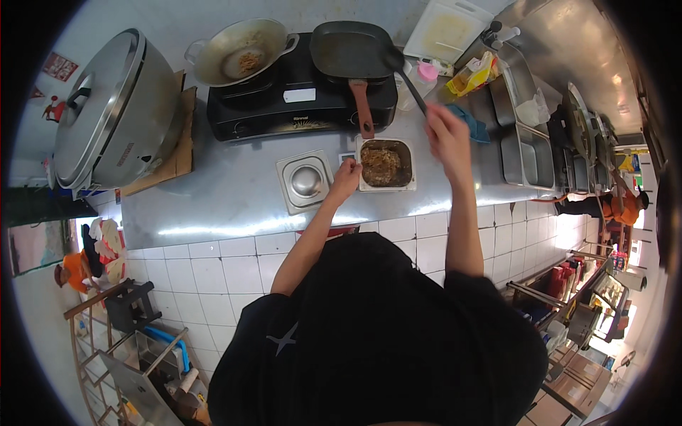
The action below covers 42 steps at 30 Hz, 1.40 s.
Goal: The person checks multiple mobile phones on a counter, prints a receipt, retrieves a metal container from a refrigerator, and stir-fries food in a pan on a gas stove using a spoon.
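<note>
My right hand (447, 133) is closed around the handle of a black ladle (411, 85), whose head is over the right edge of a square grill pan (349, 50). My left hand (349, 175) is at the left rim of a steel food pan (387, 186) that holds brown minced food (380, 165); its fingertips touch the rim. Left of it lies a steel lid (303, 181). A two-burner gas stove (298, 114) carries the grill pan on its right burner and a metal wok (221, 69) on its left. A little brown food (249, 62) sits in the wok.
A large rice cooker (106, 117) stands on cardboard at the left. On the right are a pink-capped bottle (424, 80), a yellow packet (473, 77), a blue cloth (476, 125), a white cutting board (447, 29) and steel pans (533, 160). Two people in orange are farther off.
</note>
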Each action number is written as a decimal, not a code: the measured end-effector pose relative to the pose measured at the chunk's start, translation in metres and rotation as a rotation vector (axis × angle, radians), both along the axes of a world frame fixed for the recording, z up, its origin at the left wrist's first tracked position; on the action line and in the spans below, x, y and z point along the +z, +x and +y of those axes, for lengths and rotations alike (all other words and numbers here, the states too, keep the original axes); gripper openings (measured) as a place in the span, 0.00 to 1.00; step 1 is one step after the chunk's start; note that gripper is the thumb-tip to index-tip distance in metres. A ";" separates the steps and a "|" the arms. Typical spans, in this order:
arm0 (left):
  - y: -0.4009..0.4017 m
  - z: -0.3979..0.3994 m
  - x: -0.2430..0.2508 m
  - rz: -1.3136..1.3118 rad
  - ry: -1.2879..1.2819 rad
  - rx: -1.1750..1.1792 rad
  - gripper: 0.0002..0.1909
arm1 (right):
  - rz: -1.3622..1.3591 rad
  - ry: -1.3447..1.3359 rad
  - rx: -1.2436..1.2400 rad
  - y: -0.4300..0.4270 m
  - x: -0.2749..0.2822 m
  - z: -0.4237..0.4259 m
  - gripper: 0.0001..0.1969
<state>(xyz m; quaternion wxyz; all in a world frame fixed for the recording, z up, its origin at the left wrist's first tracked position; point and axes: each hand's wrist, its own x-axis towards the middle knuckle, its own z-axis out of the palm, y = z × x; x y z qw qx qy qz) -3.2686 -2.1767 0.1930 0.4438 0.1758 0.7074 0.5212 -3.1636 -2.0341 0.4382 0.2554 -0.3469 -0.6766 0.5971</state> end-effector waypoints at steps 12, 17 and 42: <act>0.003 -0.102 0.016 0.263 -0.093 0.173 0.08 | -0.468 0.304 0.267 0.078 -0.098 -0.089 0.11; -0.004 -0.159 0.070 0.258 -0.001 0.300 0.06 | -0.435 0.607 0.490 0.008 -0.102 -0.126 0.11; -0.193 -0.256 0.058 0.518 0.203 0.363 0.05 | -0.342 0.566 0.608 -0.163 -0.127 -0.201 0.14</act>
